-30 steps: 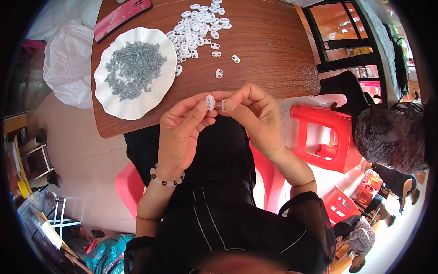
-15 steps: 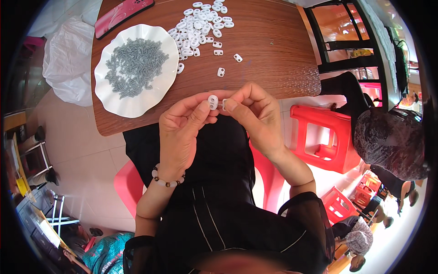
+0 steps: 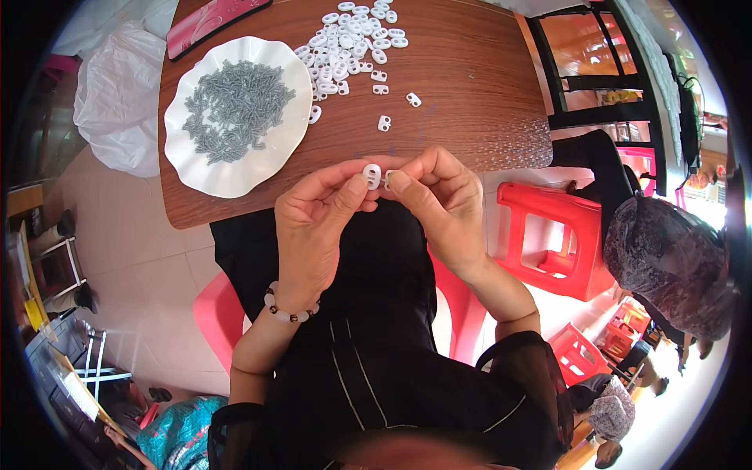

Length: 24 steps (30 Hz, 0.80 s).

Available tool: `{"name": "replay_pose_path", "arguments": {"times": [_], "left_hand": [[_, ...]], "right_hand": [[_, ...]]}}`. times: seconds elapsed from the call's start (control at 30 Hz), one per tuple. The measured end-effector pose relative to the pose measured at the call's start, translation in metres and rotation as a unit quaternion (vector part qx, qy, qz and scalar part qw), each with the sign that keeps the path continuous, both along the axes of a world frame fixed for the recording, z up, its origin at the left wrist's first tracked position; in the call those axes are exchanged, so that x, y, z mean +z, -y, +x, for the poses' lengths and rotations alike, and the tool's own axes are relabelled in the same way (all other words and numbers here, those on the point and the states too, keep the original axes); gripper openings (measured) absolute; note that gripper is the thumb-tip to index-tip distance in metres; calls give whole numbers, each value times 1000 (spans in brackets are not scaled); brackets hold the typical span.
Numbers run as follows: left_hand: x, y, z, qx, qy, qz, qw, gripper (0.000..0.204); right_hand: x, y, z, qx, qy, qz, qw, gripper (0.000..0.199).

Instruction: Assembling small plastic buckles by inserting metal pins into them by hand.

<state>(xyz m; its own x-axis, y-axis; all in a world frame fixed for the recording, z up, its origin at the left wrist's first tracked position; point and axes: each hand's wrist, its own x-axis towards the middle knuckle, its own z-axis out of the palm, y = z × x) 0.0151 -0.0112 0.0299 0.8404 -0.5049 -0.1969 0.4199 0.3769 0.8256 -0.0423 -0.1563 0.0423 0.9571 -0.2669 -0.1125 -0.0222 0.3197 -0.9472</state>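
Note:
My left hand [image 3: 317,211] pinches an oval white plastic piece with two holes [image 3: 372,177], shaped like a cord lock, between thumb and fingertips. Close beside it, my right hand [image 3: 442,204] grips a smaller white plastic piece [image 3: 388,180], partly hidden behind the thumb. The two pieces are held almost end to end; whether anything joins them is too small to tell. Past my hands, a heap of white two-holed plastic pieces [image 3: 345,43] covers part of the brown table [image 3: 470,86]. A white wavy-rimmed plate [image 3: 274,153] holds many small grey springs [image 3: 235,110].
A pink phone [image 3: 211,25] lies at the table's far left, near a white plastic bag [image 3: 117,102]. Single white pieces [image 3: 385,123] are scattered between the heap and my hands. Right of me stands a red stool [image 3: 548,235], with a person in dark clothing [image 3: 662,258] beyond.
Both hands keep their pinch on the same white pieces, and the oval piece has turned slightly. The view has shifted a little.

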Motion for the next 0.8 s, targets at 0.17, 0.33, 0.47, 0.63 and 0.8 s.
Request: {"name": "replay_pose_path", "arguments": {"times": [0.17,0.33,0.47,0.63,0.8], "left_hand": [[-4,0,-3,14,-2,-9,1000,20],[2,-1,-2,0,-16,-14,1000,21],[6,-6,0,-27,-24,-2,999,23],[9,-13,4,-61,-27,-3,998,23],[12,-17,5,-90,-34,-5,995,21]], "right_hand": [[-2,0,1,14,30,37,999,5],[0,-1,-1,22,5,28,999,6],[3,5,-1,64,0,43,997,9],[12,5,3,97,18,34,995,26],[9,5,2,109,53,-6,993,47]]}}
